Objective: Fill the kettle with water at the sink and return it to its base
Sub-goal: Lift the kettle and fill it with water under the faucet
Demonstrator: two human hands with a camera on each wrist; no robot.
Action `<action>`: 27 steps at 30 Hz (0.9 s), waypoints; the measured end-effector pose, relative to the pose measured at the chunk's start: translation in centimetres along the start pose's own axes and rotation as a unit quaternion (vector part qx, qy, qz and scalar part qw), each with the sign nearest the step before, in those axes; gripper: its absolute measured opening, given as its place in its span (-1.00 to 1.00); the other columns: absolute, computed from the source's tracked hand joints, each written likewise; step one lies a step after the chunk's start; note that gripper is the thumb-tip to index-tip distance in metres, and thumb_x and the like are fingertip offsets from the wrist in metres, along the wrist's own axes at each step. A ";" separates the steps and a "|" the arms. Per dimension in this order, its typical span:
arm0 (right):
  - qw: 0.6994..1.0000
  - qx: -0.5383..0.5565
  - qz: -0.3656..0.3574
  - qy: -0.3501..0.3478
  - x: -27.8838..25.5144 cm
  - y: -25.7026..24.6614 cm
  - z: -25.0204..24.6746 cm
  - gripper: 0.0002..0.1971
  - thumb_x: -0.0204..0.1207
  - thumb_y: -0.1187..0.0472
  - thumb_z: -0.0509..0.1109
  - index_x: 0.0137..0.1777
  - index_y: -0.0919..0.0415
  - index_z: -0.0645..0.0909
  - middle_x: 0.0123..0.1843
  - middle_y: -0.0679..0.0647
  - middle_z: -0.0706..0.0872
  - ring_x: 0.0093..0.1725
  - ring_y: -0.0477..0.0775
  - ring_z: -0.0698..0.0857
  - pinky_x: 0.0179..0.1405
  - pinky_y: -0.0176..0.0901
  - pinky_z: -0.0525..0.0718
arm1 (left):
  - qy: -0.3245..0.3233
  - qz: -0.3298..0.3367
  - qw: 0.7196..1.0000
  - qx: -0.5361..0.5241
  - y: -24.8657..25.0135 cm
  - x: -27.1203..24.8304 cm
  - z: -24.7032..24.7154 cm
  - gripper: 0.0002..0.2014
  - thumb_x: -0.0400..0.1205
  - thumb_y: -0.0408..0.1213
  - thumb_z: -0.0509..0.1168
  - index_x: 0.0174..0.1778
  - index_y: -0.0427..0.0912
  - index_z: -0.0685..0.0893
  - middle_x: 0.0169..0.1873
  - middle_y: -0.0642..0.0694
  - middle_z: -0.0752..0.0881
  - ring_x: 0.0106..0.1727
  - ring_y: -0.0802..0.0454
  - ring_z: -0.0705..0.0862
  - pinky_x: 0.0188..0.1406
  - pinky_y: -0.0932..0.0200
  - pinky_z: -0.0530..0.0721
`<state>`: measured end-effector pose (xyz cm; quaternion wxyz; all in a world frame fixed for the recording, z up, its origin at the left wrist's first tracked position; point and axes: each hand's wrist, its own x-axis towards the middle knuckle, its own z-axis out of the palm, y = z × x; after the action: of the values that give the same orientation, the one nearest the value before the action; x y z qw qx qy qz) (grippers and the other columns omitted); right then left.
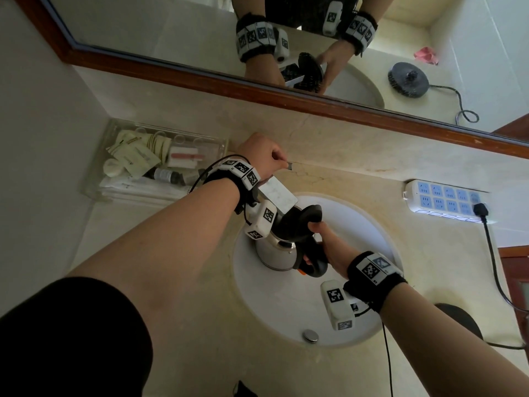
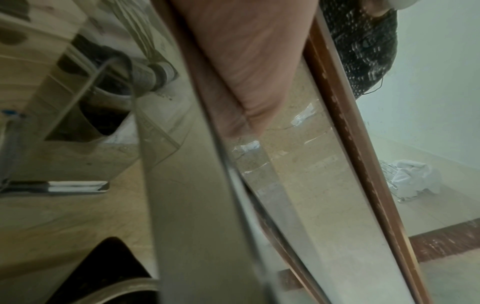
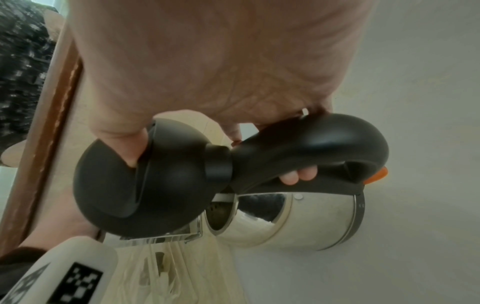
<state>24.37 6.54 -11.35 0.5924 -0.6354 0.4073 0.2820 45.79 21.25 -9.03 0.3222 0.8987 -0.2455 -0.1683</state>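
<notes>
Hanging over the white sink [image 1: 274,305], lid flipped up: steel kettle [image 1: 276,252], black handle [image 1: 310,253] being clenched by the right hand [image 1: 329,247]. At 11 o'clock, left hand [image 1: 259,154] curling round the faucet lever [image 1: 290,166]. Sitting at 5 o'clock on the surface [image 1: 372,167]: round black base [image 1: 461,319]. Lying at 2 o'clock: power strip [image 1: 446,200].

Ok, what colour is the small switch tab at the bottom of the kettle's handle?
Orange, against the black handle of the kettle; the switch tab shows best in the right wrist view.
</notes>
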 end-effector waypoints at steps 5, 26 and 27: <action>1.000 0.008 0.003 0.002 0.0 -0.2 0.1 -0.39 0.58 -0.24 0.22 0.31 0.30 0.59 -0.25 0.23 0.72 -0.27 0.20 0.73 -0.25 -0.08 0.72 | 0.004 0.004 1.000 0.001 0.0 0.2 0.0 -0.85 0.53 -0.04 0.51 -0.09 0.03 0.90 -0.24 0.17 0.73 -0.11 0.14 0.75 0.01 0.14 0.76; 1.000 -0.002 -0.002 -0.002 -0.8 -0.5 0.5 -0.47 0.62 -0.21 0.16 0.15 0.30 0.58 -0.25 0.25 0.66 -0.33 0.17 0.69 -0.36 -0.18 0.67 | 0.017 0.036 0.998 0.053 -0.6 0.5 0.5 -0.79 0.59 -0.23 0.35 -0.01 0.12 0.85 -0.01 0.06 0.57 -0.11 0.12 0.60 -0.05 0.27 0.52; 1.000 -0.001 -0.002 -0.003 -0.8 -0.6 0.5 -0.48 0.63 -0.20 0.15 0.16 0.30 0.57 -0.25 0.25 0.65 -0.34 0.17 0.68 -0.36 -0.18 0.67 | 0.017 0.035 0.998 0.057 -0.5 0.5 0.5 -0.80 0.60 -0.22 0.34 -0.03 0.13 0.85 -0.01 0.05 0.55 -0.11 0.12 0.58 -0.06 0.26 0.49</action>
<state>24.50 7.13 -10.46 0.5932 -0.6362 0.4039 0.2831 46.16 21.12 -9.80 0.2803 0.9091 -0.2805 -0.1275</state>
